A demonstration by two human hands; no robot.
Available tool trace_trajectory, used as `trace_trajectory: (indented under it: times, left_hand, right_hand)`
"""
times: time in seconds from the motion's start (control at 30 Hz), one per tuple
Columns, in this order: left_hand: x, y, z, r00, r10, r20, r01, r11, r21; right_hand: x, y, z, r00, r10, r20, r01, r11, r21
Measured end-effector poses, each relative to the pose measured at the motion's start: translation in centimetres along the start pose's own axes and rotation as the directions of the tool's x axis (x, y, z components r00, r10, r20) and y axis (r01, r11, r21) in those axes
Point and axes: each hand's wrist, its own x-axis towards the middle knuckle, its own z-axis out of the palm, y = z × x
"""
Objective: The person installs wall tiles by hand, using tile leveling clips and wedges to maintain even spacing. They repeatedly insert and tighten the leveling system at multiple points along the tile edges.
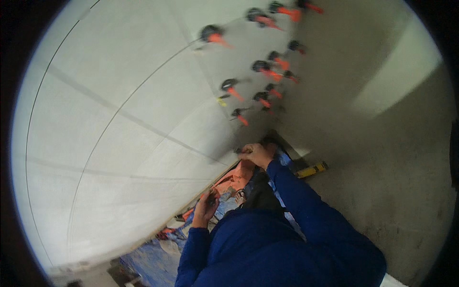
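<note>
My right hand (258, 155) reaches out to the lower edge of the white wall panel (143, 115), close to the corner. Its thumb and fingers are pinched on a small dark piece, too blurred to name. Lower and to the left, my left hand (205, 209) is held near the panel's bottom edge with fingers curled; what they hold, if anything, cannot be made out. Above the right hand, several black-and-orange tile levelling clips (264, 69) stick out of the panel near the corner. Motion smears them.
A grey wall (382, 158) rises at the right. A yellow level (311, 170) lies at its foot. Below my hands are an orange bag or sheet (235, 178) and a crumpled blue sheet (155, 260) with debris. A small yellow piece (221, 102) sits on the panel.
</note>
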Motion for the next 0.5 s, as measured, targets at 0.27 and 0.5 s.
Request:
trace_trajectory:
  times: [0.27,0.5]
  left_hand:
    - [-5.8,3.8,5.2,0.946,0.211,0.248,-0.236,0.969,0.073]
    - [-12.4,0.5,3.9,0.947,0.319,-0.041,-0.312,0.879,-0.36]
  right_hand:
    - [-4.9,-11.2,11.9,0.855,-0.255,0.451,0.402,0.876,-0.267]
    - [-10.2,-13.4,14.6,0.762,-0.3,0.574,0.451,0.882,-0.138]
